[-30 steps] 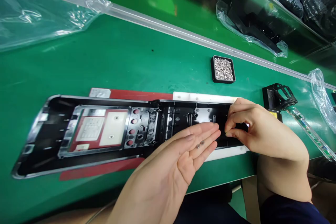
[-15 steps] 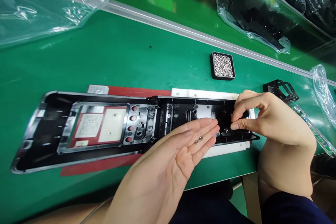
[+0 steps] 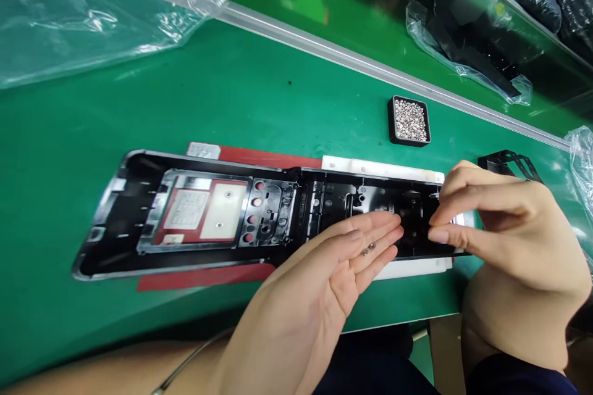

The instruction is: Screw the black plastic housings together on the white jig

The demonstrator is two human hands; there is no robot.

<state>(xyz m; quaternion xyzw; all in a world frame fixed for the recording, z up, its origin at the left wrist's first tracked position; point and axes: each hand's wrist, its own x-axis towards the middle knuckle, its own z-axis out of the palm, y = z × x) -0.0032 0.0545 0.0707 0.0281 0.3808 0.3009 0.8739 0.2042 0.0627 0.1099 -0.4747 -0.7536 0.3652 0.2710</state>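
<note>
My left hand (image 3: 333, 271) is palm up with its fingers stretched out, over the middle of a long black plastic housing (image 3: 111, 222). A few small metal pieces (image 3: 368, 249) lie on its fingers. Over the housing's right end is my right hand (image 3: 500, 216), thumb and forefinger pinched together. Anything between those fingertips is too small to make out. The housing lies open side up on a red and white fixture (image 3: 398, 171), and my hands hide part of its right half.
Behind the housing stands a small black tray (image 3: 391, 129) of tiny metal parts. A black bracket (image 3: 495, 163) sits beyond my right hand. Clear plastic bags (image 3: 139, 18) lie at the back left. A rail (image 3: 324, 43) crosses behind, with bagged black parts (image 3: 472, 55) past it.
My right hand has moved right and slightly down relative to the housing, still pinched. The housing, tray and left hand appear further right as the view shifted.
</note>
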